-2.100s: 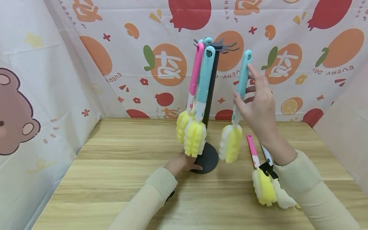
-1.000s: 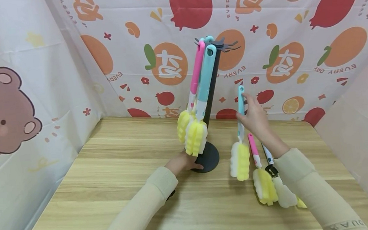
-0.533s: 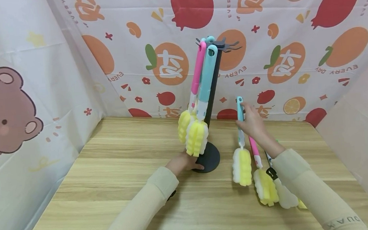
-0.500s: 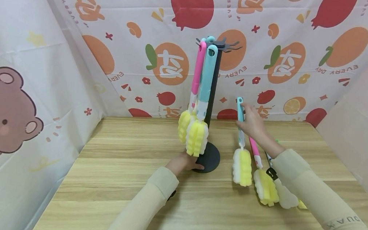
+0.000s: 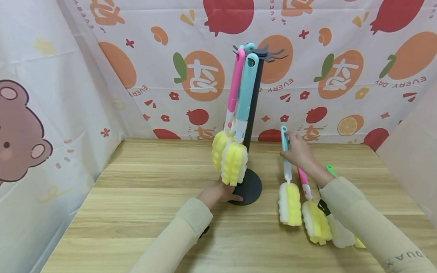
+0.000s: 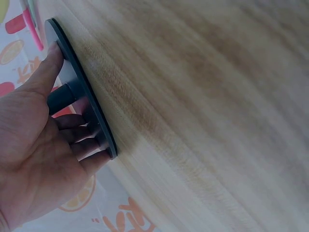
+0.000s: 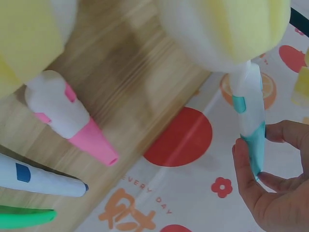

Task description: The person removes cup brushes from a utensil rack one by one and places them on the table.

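Observation:
My right hand (image 5: 297,150) pinches the turquoise handle of a bottle brush (image 7: 255,145). This brush stands nearly upright, its yellow-and-white sponge head (image 5: 289,204) hanging low over the table. My left hand (image 6: 43,150) presses the round black base (image 5: 251,185) of a stand, thumb and fingertips spread on either side of its post (image 6: 63,99). From the stand's hooked top (image 5: 262,53) hang a pink-handled brush (image 5: 234,83), a turquoise-handled brush (image 5: 246,90) and another turquoise one mostly hidden behind them.
To the right of the held brush lies a pink-handled sponge brush (image 5: 315,221). Beyond it are a white-handled brush (image 7: 43,179) and a green handle (image 7: 26,217), partly covered by my right sleeve in the head view. A printed cloth (image 5: 151,81) rises behind the wooden table (image 5: 138,200).
My right hand has carried the turquoise brush away from the stand's side, down and nearer the brushes on the table. The left hand has stayed on the base.

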The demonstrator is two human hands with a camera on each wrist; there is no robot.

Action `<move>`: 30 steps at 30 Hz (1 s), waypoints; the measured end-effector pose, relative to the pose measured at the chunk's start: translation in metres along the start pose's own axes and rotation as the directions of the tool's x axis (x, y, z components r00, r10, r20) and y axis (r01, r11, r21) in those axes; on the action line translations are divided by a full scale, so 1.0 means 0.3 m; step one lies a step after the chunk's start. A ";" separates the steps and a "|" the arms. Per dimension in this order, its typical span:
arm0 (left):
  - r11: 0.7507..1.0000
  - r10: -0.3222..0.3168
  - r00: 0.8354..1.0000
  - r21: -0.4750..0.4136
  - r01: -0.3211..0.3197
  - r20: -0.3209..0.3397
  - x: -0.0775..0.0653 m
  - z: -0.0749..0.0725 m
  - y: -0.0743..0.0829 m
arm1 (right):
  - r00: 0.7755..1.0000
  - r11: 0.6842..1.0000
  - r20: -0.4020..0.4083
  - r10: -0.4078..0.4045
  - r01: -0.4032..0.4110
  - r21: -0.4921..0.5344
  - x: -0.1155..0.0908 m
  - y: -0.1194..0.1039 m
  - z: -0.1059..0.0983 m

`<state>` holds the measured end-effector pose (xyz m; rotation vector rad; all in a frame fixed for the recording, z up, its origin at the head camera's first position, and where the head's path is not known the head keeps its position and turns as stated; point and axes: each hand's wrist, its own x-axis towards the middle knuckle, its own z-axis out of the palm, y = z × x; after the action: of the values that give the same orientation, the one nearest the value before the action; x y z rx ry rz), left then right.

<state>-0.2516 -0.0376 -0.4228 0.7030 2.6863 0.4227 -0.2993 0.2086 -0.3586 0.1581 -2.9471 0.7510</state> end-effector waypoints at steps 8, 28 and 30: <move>1.000 0.017 1.000 -0.016 -0.017 -0.015 0.000 0.001 -0.004 | 0.998 1.000 0.064 0.014 -0.014 0.009 0.005 0.024 0.031; 0.999 -0.014 1.000 -0.029 0.014 -0.004 -0.001 0.007 -0.007 | 0.978 0.997 0.201 0.062 -0.054 -0.048 0.014 0.074 0.073; 0.999 -0.006 1.000 -0.036 0.006 -0.009 -0.001 0.010 -0.009 | 0.972 0.997 0.225 0.070 -0.060 -0.051 0.013 0.076 0.077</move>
<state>-0.2514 -0.0395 -0.4263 0.6846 2.6817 0.4721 -0.3076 0.2171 -0.3891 0.1540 -3.1972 0.7210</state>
